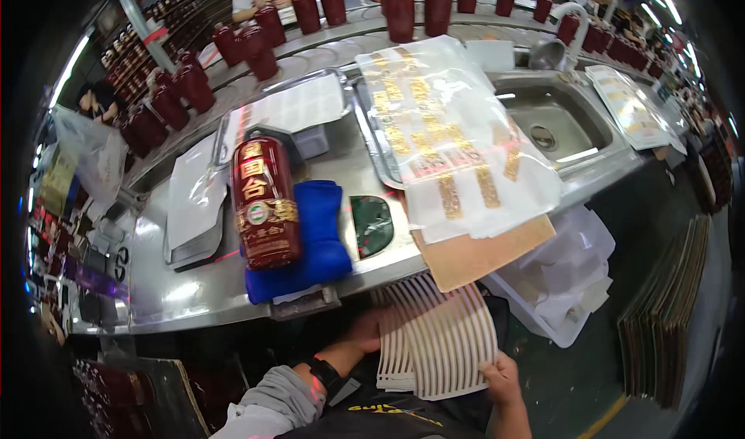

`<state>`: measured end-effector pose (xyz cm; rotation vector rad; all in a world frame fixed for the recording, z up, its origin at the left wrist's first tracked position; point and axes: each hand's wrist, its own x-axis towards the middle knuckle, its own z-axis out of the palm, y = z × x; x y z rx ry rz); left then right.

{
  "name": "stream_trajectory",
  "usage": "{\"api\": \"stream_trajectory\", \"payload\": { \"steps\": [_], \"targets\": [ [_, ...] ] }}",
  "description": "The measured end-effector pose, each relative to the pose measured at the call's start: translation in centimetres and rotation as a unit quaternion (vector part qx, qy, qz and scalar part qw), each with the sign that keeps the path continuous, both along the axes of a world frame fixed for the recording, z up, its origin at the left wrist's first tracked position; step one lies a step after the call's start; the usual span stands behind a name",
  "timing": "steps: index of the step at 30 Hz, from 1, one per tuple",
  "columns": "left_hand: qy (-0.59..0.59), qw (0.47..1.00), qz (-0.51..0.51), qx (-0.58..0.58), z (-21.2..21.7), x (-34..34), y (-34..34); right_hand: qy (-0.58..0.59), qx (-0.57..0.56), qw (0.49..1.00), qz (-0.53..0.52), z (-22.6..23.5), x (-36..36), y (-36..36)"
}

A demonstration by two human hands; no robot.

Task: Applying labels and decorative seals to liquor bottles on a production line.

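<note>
i see both hands below the steel table's (194, 291) near edge: left hand (365, 332) and right hand (500, 377) each gripping the fanned label strips (438, 334); the red bottle (264, 202) lies ahead-left, long axis pointing away, nearer my left.

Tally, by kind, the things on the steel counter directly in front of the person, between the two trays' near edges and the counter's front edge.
Red bottle: 1
Blue cloth: 1
Dark green pad: 1
Tan board: 1
Total: 4
</note>
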<state>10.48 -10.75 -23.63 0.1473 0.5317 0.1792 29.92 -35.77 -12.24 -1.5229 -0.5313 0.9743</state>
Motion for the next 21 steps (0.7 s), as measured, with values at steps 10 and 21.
{"api": "stream_trajectory", "payload": {
  "steps": [10, 21],
  "targets": [
    [-0.009, 1.000, -0.008, 0.013, -0.9, 0.4, -0.2, -0.105, -0.091, 0.986, -0.087, 5.9, 6.6, -6.0],
    [0.077, 0.975, -0.009, 0.209, -5.1, 0.1, -1.0, -0.190, 0.114, 0.946, -0.238, 15.8, 19.9, -4.7]
  ]
}}
